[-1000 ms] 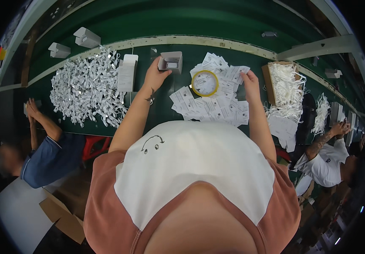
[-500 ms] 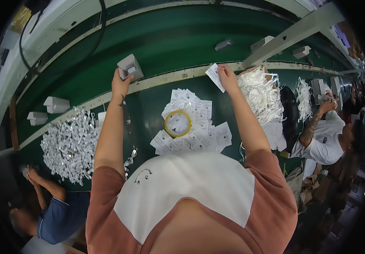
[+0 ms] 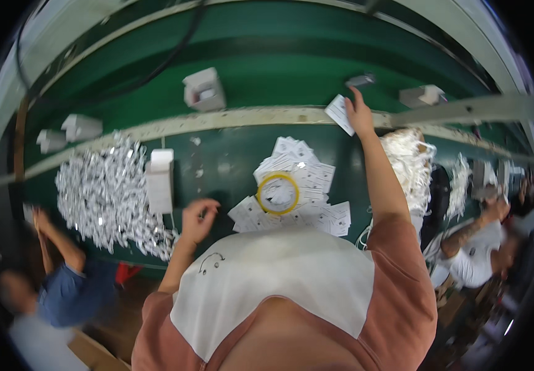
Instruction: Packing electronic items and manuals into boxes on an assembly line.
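My right hand (image 3: 359,114) is stretched to the far side of the bench, closed on a white printed paper slip (image 3: 340,115). Just beyond its fingertips lies a small grey packet (image 3: 360,80) on the green belt. My left hand (image 3: 198,220) is near my body, fingers loosely curled and apart, with nothing seen in it. An open white box (image 3: 204,90) stands by itself on the belt. Between my arms, a yellow ring (image 3: 296,193) rests on spread white paper slips (image 3: 313,179).
Left of me are a heap of shiny small packets (image 3: 103,191) and a closed white box (image 3: 160,185). White cords (image 3: 406,167) are piled to the right. A pale rail (image 3: 267,116) divides bench from belt. Co-workers (image 3: 69,278) sit at both sides; more boxes (image 3: 82,127) stand far left.
My left hand has let go of the open white box and come back toward my body. My right hand, still with the slip, has reached closer to the grey packet. The view has shifted.
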